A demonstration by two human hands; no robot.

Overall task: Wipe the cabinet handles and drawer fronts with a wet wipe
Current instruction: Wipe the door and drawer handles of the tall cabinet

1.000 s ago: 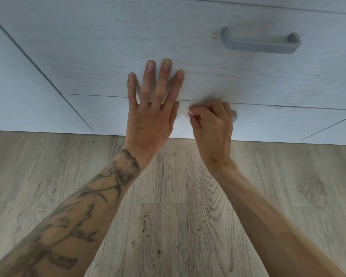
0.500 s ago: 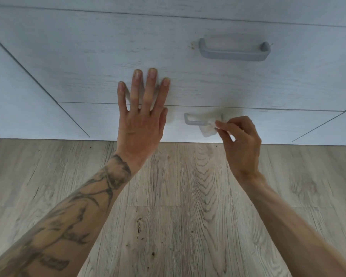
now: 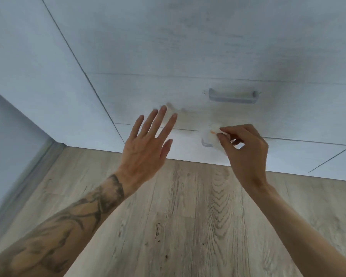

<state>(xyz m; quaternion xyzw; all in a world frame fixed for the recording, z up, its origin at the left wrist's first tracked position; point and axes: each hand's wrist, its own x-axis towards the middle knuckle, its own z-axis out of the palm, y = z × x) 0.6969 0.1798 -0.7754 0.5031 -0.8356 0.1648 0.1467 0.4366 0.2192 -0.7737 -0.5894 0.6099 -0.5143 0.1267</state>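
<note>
Above the wooden floor [image 3: 188, 216], the left hand [image 3: 146, 144], pressed flat on the drawer front [image 3: 148, 92] a moment ago, is now lifting away with its fingers straight and spread, holding nothing. Just beside it, the right hand [image 3: 246, 150] is pinching the wet wipe [image 3: 213, 136] between curled fingers [image 3: 234, 130] and thumb, rubbing the lower handle [image 3: 206, 143]. Beyond the fingertips, the upper handle [image 3: 233, 96] is probably waiting to be wiped next.

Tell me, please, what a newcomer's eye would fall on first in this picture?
The left hand, fingers spread, on a tattooed forearm, is raised before the pale drawer fronts at centre. Beside it the right hand pinches a white wipe at the lower handle, just above the wooden floor. The grey upper handle sits on the drawer above.
</note>
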